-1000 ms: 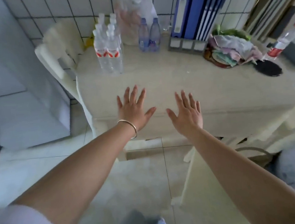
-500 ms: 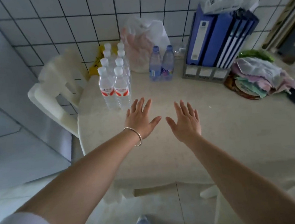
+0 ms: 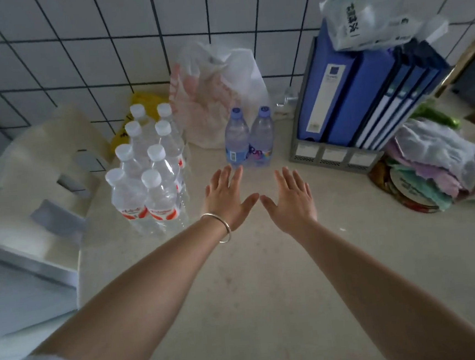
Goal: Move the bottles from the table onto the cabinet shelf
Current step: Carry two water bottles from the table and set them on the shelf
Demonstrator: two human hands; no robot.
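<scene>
Several clear water bottles with white caps and red labels (image 3: 150, 181) stand in two rows at the table's left edge. Two bluish bottles with purple caps (image 3: 248, 140) stand side by side near the wall. My left hand (image 3: 226, 201), with a silver bangle on the wrist, is stretched flat over the beige table (image 3: 268, 277), fingers straight, just in front of the bluish pair. My right hand (image 3: 292, 199) lies flat beside it, thumbs almost meeting. Neither hand holds anything. No cabinet shelf is in view.
A white plastic bag (image 3: 217, 95) leans on the tiled wall behind the bottles. Blue binders in a grey rack (image 3: 366, 91) stand at the right, with a bag on top. A pile of cloths (image 3: 436, 168) lies at the far right. A cream chair (image 3: 35, 180) stands left of the table.
I have stepped closer to the table; both flat hands have advanced over it toward the bluish bottles and drawn nearer together.
</scene>
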